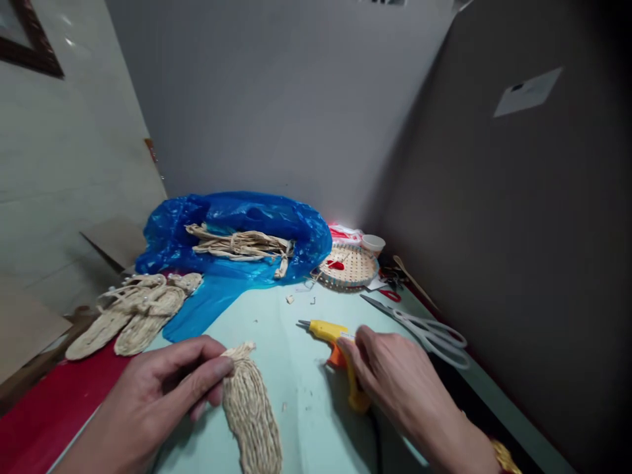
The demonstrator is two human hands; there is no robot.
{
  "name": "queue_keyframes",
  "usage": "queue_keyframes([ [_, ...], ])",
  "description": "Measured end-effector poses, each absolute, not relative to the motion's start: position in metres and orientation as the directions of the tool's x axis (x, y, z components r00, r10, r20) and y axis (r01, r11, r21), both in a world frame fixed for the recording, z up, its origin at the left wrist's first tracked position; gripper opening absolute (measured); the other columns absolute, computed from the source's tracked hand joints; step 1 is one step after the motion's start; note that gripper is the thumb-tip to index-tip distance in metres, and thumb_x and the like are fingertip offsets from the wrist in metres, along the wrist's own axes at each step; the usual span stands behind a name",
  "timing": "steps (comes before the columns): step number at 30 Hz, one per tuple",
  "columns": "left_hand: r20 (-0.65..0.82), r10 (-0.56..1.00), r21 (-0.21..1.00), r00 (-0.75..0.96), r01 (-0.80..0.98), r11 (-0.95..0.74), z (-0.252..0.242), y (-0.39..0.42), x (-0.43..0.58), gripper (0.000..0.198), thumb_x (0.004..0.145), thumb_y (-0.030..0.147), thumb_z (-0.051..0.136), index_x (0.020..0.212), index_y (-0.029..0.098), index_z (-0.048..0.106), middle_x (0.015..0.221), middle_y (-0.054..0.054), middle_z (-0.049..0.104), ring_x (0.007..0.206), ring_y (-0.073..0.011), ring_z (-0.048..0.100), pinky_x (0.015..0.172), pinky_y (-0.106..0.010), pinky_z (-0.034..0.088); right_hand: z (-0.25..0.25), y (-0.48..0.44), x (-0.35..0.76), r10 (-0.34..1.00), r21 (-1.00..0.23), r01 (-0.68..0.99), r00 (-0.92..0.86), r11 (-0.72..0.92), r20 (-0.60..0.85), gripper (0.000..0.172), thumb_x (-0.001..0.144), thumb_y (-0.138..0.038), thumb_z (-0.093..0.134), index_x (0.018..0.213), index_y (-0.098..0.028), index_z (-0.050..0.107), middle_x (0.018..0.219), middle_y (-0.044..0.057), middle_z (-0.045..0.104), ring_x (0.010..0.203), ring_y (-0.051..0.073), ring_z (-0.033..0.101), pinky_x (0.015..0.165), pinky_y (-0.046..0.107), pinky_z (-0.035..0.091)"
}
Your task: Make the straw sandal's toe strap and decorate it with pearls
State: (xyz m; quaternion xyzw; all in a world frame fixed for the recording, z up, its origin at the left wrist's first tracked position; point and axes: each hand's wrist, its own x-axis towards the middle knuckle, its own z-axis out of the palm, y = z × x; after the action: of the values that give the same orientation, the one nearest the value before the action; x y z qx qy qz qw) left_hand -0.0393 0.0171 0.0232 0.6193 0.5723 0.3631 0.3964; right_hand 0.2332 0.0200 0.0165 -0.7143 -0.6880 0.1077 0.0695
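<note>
Toward the table's near edge, in the head view, a braided straw strip is pinched by the left hand, thumb against fingers; nearer the right edge, a yellow glue gun is gripped by the half-curled right hand.

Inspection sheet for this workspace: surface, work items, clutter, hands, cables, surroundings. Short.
Surface: pale green sheet, small scraps on it; red area at left.
Work items: straw piece, its near end cut off by the frame; yellow glue gun, nozzle pointing left.
Clutter: blue bag with straw bundle; sandals at left; round tray, cup and scissors at right.
Left hand: fingers pinch the straw piece's far end.
Right hand: holds the glue gun.
Cables: dark cord from the gun's handle; plug out of view.
Surroundings: grey panels behind and at right; label on the right one.
</note>
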Motion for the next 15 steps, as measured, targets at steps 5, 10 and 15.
queue_keyframes([
  [5, -0.005, 1.000, 0.944, -0.012, 0.329, 0.009, 0.023, 0.024, -0.043, 0.042, 0.079, 0.067, 0.072, 0.080, 0.025, 0.077, 0.062, 0.003, 0.062, 0.060, -0.0135, 0.050, 0.052, -0.019, 0.039, -0.004, 0.029, 0.246, 0.993, -0.232, 0.970, 0.043, -0.068, -0.110, 0.034, 0.093, -0.046, 0.059, 0.072, -0.020, 0.061, 0.081, 0.020, 0.075, 0.076, 0.037, 0.068, 0.060, 0.034, 0.021],
  [10, 0.054, 0.998, 0.929, -0.015, 0.367, -0.045, 0.019, 0.024, -0.050, 0.043, 0.081, 0.068, 0.069, 0.088, 0.027, 0.079, 0.065, 0.001, 0.068, 0.061, -0.0174, 0.055, 0.055, -0.024, 0.044, -0.012, 0.031, 0.246, 0.987, -0.382, 0.915, 0.086, -0.132, -0.135, 0.032, 0.086, -0.049, 0.059, 0.069, -0.022, 0.058, 0.072, 0.013, 0.071, 0.065, 0.028, 0.061, 0.058, 0.033, 0.027],
  [15, 0.365, 0.928, 0.830, -0.076, 0.478, -0.287, 0.009, 0.024, -0.056, 0.026, 0.084, 0.056, 0.072, 0.079, 0.033, 0.080, 0.068, 0.003, 0.076, 0.063, -0.0184, 0.065, 0.057, -0.023, 0.049, -0.023, 0.038, 0.249, 0.985, -0.620, 0.767, 0.099, -0.165, -0.139, 0.031, 0.077, -0.049, 0.060, 0.078, -0.019, 0.065, 0.068, 0.006, 0.063, 0.065, 0.022, 0.054, 0.059, 0.031, 0.031],
])
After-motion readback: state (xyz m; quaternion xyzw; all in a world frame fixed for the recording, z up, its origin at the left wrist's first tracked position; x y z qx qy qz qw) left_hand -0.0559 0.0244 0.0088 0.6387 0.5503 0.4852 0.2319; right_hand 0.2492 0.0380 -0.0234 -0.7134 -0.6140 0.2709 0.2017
